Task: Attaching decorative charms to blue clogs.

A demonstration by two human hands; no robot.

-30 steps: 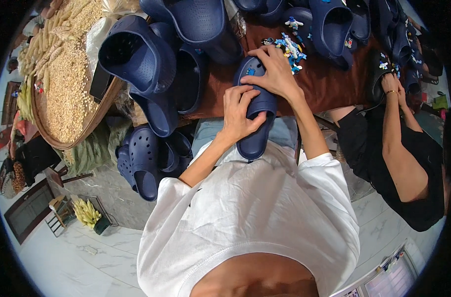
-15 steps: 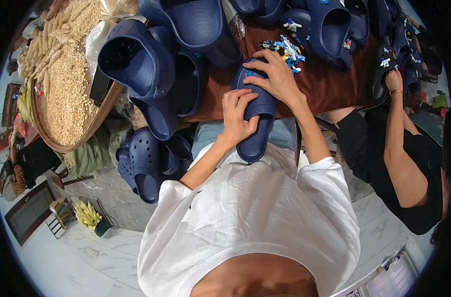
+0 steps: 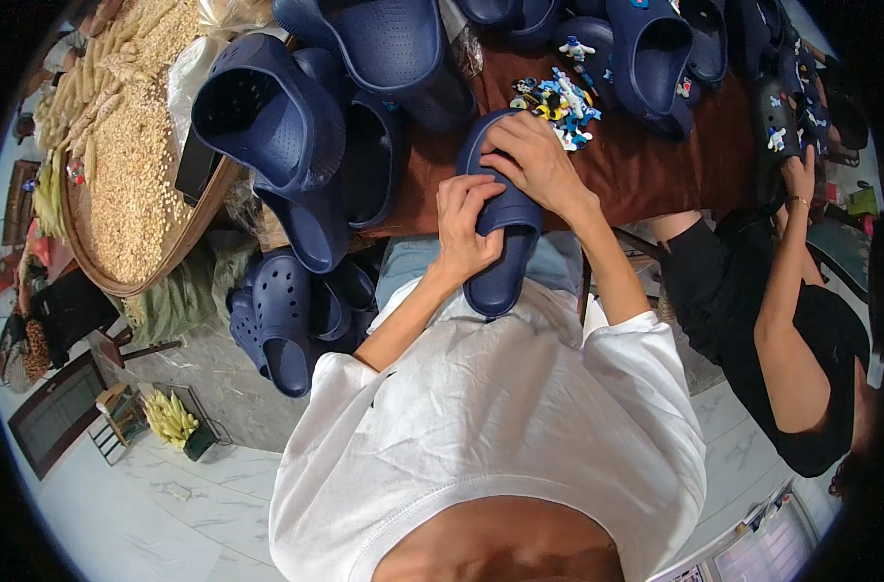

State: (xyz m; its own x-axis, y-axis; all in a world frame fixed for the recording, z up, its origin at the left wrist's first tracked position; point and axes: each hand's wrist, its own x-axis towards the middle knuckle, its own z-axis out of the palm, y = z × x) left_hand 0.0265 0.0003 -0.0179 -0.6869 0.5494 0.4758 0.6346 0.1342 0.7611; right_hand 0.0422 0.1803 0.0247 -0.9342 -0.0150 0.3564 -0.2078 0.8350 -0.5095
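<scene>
Well to the left of the held navy clog, a shallow round tray carries pale kernels. Nearer the held clog on that side, stacked navy clogs lean together, and a smaller group of perforated clogs sits lower, toward the body.

The left hand is half closed on the held clog's left side, fingers bent over the upper and thumb at its opening. The held clog itself points toe away, its front at the edge of the cloth-covered bench and its heel against the person's shirt. It looks like moulded foam, so probably light, springy and hard to damage; the upper should give a little while the sole stays firmer. The sides of the upper beside the opening seem the best hold, leaving the toe free.

The right hand curls loosely over the toe; whether its fingertips pinch anything there, I cannot tell. Just right of the toe lies a pile of small coloured charms. Well right of the held clog, a co-worker's hand touches a dark clog.
</scene>
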